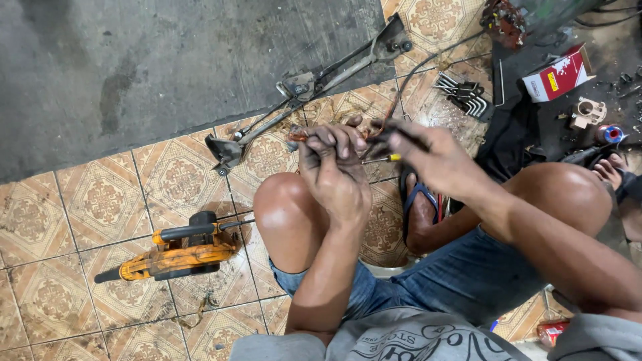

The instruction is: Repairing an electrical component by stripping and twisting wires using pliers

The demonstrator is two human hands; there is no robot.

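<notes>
I sit low over a patterned tile floor with my knees up. My left hand (332,167) is closed around a small dark part with a reddish end (297,134), held above my left knee. My right hand (428,155) pinches a thin black wire or cable (401,93) that runs off toward the upper right. A small screwdriver with a yellow band (382,159) shows between the two hands; which hand holds it I cannot tell. Both hands are grimy and close together.
An orange and black power tool (175,253) lies on the tiles at lower left. A long metal linkage assembly (314,83) lies across the floor beyond my hands. Hex keys (465,93), a red and white box (558,73) and small parts sit at upper right. A sandalled foot (418,207) rests below.
</notes>
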